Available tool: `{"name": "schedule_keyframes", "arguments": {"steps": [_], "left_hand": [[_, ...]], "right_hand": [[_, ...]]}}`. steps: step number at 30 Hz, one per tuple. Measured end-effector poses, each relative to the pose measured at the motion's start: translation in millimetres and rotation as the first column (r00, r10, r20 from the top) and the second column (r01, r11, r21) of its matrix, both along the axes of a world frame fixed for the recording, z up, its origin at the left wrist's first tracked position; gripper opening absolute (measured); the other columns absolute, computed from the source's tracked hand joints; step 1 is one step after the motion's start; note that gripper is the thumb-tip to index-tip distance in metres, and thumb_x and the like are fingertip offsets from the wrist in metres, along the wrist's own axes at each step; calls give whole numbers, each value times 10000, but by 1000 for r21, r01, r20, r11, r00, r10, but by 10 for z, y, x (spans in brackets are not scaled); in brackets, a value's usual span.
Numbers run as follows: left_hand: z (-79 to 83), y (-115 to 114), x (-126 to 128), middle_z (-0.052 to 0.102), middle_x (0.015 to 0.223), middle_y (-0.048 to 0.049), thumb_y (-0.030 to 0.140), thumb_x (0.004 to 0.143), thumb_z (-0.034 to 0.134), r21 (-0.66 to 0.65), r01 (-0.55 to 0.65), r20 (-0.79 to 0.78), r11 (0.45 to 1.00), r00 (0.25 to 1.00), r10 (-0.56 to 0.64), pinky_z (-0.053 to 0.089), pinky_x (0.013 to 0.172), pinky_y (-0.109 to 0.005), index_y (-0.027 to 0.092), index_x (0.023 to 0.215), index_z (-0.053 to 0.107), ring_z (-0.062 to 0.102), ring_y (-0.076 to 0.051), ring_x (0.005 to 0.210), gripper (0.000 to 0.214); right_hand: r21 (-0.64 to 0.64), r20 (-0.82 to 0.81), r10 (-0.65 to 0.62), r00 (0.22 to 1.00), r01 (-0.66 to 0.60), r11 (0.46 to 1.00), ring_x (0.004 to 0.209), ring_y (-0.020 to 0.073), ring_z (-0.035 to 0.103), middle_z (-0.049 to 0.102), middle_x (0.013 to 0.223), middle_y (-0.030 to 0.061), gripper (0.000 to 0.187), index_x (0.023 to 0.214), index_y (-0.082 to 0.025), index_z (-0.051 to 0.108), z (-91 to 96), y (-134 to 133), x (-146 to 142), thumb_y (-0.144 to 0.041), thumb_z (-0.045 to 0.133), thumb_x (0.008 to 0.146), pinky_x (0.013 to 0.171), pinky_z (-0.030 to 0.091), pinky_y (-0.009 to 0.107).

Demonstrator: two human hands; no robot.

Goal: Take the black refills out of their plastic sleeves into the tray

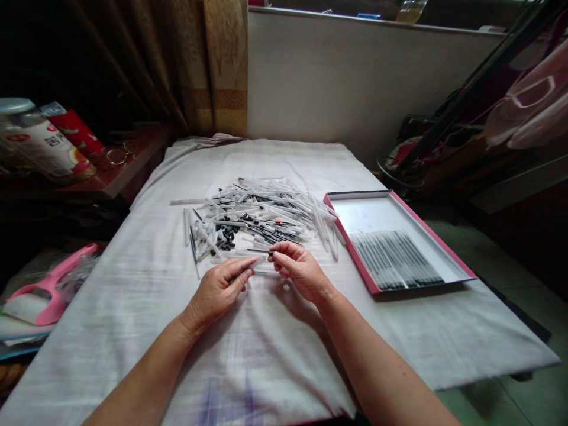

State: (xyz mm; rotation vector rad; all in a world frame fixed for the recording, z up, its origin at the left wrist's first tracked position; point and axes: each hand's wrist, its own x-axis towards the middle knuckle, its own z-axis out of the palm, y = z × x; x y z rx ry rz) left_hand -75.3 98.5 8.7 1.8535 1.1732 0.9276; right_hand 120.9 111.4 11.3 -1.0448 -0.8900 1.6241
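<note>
My left hand (224, 279) is closed around a translucent pen barrel (256, 262), whose end points toward my other hand. My right hand (299, 269) pinches a thin black pen refill (258, 251) by a small black part at its end. The two hands are close together but apart, over the near edge of a loose pile of clear pen barrels (284, 201). Black refills (261, 229) and several small black pen parts (228, 235) lie mixed into that pile.
To the right lies a shallow pink-rimmed box (361, 260) with a row of pens (394, 260) in it. A white cloth (248, 343) covers the table. On the left are a jar (48, 142) on a side shelf and a pink tape dispenser (48, 287).
</note>
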Motion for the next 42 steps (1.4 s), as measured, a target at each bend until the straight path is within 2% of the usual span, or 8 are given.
{"name": "schedule_keyframes", "arguments": {"steps": [3,13,26,31,36,42], "left_hand": [[-14,2,-8,743,1078,-71,287,872,582,52,7,-44,999,999,-5,534,915,-373,258,1136,722,686,-235,994,301],[-32,-2,-16,732,1128,-69,287,911,543,107,50,-116,993,993,-38,533,913,-332,225,1187,693,683,-210,1020,320],[-55,-1,-19,732,1127,-68,267,929,522,177,84,-190,981,981,-50,544,894,-315,223,1216,673,690,-194,1010,327],[-63,-3,-31,733,1103,-54,252,933,513,201,116,-227,973,972,-69,545,875,-307,247,1225,665,688,-186,994,329],[-70,-9,-41,726,1110,-50,237,938,501,217,137,-269,966,960,-76,541,881,-308,249,1253,644,680,-183,1001,346],[-57,-16,-34,725,1109,-52,204,932,493,235,152,-290,960,954,-80,544,870,-302,250,1260,635,683,-181,996,360]], "right_hand": [[13,44,16,999,-17,1000,551,85,512,672,702,-7,277,827,-188,661,-4,-7,7,-356,767,636,445,306,180],[128,149,66,987,-85,988,581,88,524,650,709,-21,220,846,-190,655,0,-19,40,-326,730,690,553,416,226],[230,268,64,961,-128,965,697,117,584,668,784,0,175,877,-193,653,-91,-18,65,-296,678,738,650,454,251],[319,396,14,918,-152,935,749,143,622,695,833,26,160,900,-192,660,-119,-25,76,-298,628,785,693,481,276],[437,519,-57,853,-208,875,776,156,634,709,846,42,141,897,-189,680,-139,-30,97,-277,602,819,714,484,282],[458,599,-84,797,-254,852,729,148,618,700,808,35,140,881,-188,681,-113,-42,105,-272,575,843,684,465,260]]}}
